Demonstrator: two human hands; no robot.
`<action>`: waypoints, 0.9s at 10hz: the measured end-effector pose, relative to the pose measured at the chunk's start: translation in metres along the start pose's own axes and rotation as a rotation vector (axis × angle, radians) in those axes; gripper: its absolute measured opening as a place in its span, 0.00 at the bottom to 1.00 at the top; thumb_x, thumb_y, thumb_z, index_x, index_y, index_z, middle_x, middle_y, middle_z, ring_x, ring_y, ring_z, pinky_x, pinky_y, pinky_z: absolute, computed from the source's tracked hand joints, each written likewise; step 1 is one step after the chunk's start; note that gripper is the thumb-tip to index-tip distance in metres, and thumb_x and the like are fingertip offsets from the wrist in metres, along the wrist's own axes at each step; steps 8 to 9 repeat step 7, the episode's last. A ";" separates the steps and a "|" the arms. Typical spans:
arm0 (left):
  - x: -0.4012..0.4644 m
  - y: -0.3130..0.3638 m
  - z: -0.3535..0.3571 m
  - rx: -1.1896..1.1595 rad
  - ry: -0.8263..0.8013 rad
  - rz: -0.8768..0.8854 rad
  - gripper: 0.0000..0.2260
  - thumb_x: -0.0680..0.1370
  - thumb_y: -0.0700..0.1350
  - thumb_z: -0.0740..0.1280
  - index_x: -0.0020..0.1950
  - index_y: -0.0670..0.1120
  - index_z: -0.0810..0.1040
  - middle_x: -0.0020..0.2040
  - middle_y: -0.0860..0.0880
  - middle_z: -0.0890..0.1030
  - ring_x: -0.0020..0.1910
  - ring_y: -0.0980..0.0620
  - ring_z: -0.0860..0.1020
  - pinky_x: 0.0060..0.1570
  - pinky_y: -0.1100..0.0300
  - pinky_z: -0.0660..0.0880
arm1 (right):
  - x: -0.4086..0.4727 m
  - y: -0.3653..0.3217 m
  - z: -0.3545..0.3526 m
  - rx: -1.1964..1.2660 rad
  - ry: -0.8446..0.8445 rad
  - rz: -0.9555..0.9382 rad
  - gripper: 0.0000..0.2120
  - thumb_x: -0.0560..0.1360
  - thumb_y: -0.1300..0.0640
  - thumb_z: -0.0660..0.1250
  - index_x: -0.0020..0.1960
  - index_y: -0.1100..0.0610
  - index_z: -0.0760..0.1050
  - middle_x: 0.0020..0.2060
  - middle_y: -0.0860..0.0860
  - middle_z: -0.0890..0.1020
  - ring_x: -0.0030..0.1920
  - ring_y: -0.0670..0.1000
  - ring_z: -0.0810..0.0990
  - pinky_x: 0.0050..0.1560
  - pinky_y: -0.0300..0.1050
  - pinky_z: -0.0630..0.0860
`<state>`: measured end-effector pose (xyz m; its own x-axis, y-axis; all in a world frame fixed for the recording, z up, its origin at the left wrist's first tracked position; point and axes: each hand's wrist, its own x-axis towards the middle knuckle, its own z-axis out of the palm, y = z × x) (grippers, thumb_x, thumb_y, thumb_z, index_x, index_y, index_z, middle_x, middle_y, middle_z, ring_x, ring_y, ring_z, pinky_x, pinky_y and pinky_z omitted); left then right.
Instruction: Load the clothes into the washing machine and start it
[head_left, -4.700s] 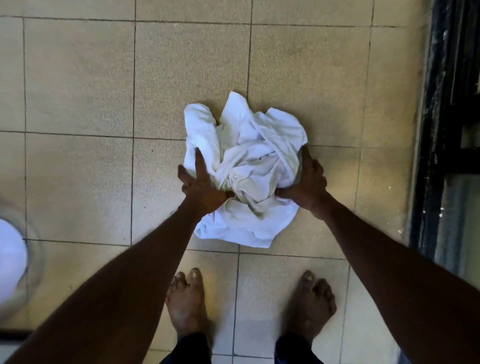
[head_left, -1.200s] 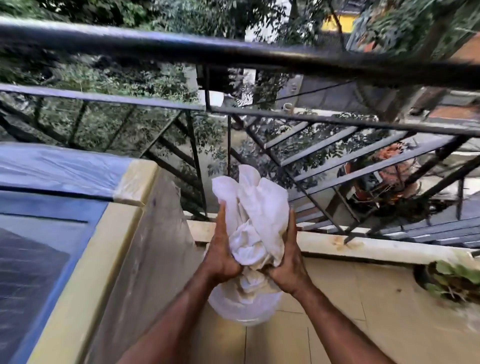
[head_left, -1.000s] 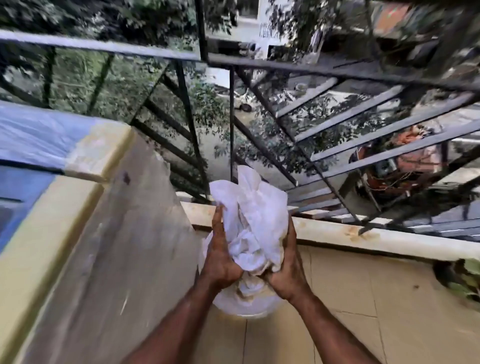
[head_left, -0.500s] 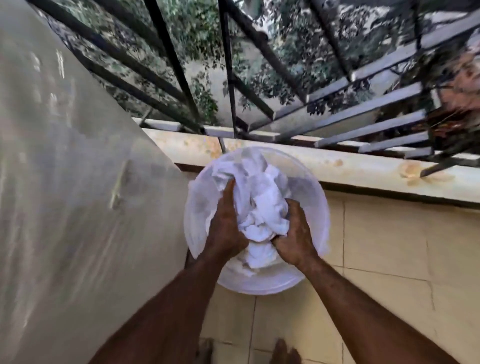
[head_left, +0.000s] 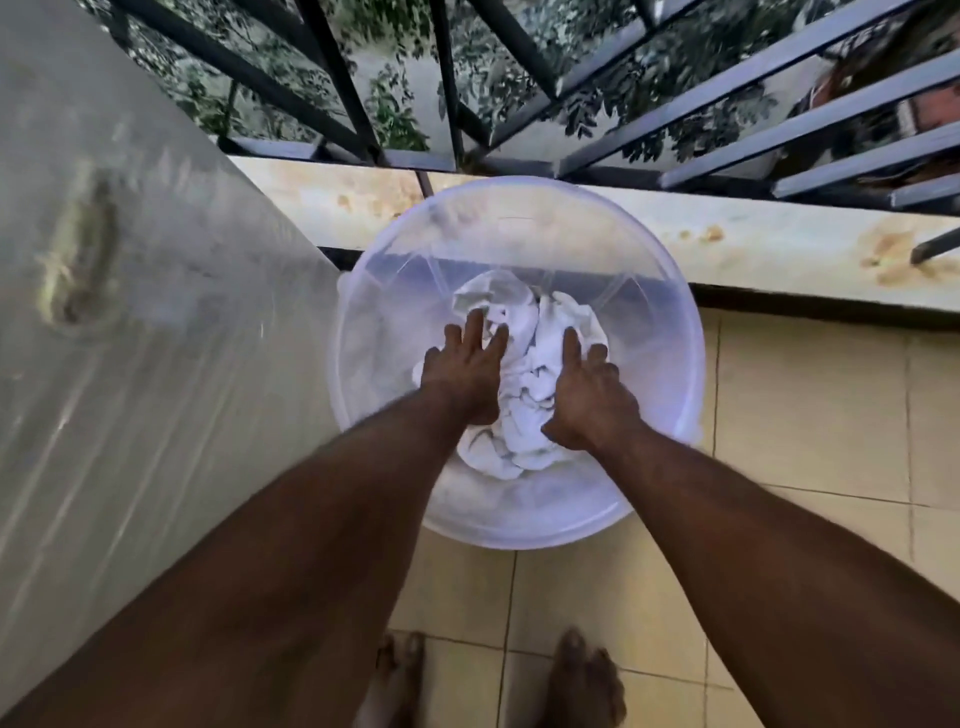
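Note:
A crumpled white cloth (head_left: 524, 332) lies at the bottom of a round translucent plastic basin (head_left: 670, 332) on the tiled floor. My left hand (head_left: 465, 374) rests flat on the cloth's left side with fingers spread. My right hand (head_left: 589, 395) lies on its right side, fingers apart, gripping nothing. Both forearms reach down into the basin from the lower edge of the view. No washing machine opening shows.
A tall grey plastic-covered side panel (head_left: 130, 312) stands close on the left, touching the basin. A black metal railing (head_left: 447, 83) and a stained concrete ledge (head_left: 779, 249) run behind the basin. Beige floor tiles (head_left: 810, 415) extend right. My bare feet (head_left: 587, 686) stand below.
The cloth bundle, gripped in both hands, went down into the basin. Both hands have let go and now lie spread on top of it.

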<state>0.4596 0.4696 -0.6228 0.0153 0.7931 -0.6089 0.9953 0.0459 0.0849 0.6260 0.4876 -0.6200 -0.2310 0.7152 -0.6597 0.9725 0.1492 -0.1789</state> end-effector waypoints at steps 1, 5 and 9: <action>0.007 -0.005 0.017 0.057 -0.148 0.143 0.49 0.72 0.52 0.74 0.82 0.50 0.43 0.82 0.38 0.41 0.81 0.37 0.48 0.76 0.41 0.58 | 0.015 0.004 0.017 -0.145 -0.156 -0.157 0.61 0.71 0.49 0.76 0.81 0.53 0.29 0.81 0.57 0.32 0.82 0.63 0.39 0.77 0.61 0.61; -0.041 -0.003 -0.004 -0.089 0.025 0.036 0.39 0.76 0.49 0.70 0.81 0.45 0.54 0.81 0.37 0.51 0.79 0.39 0.55 0.74 0.45 0.64 | -0.027 -0.006 -0.017 -0.217 -0.008 -0.147 0.52 0.75 0.46 0.72 0.82 0.55 0.38 0.82 0.58 0.43 0.81 0.65 0.47 0.76 0.63 0.60; -0.101 0.002 -0.056 -0.028 0.085 0.082 0.32 0.78 0.57 0.62 0.78 0.46 0.58 0.76 0.42 0.63 0.75 0.46 0.60 0.70 0.54 0.63 | -0.100 -0.025 -0.077 -0.052 0.169 -0.192 0.47 0.77 0.48 0.69 0.82 0.57 0.42 0.79 0.56 0.60 0.73 0.60 0.69 0.62 0.56 0.74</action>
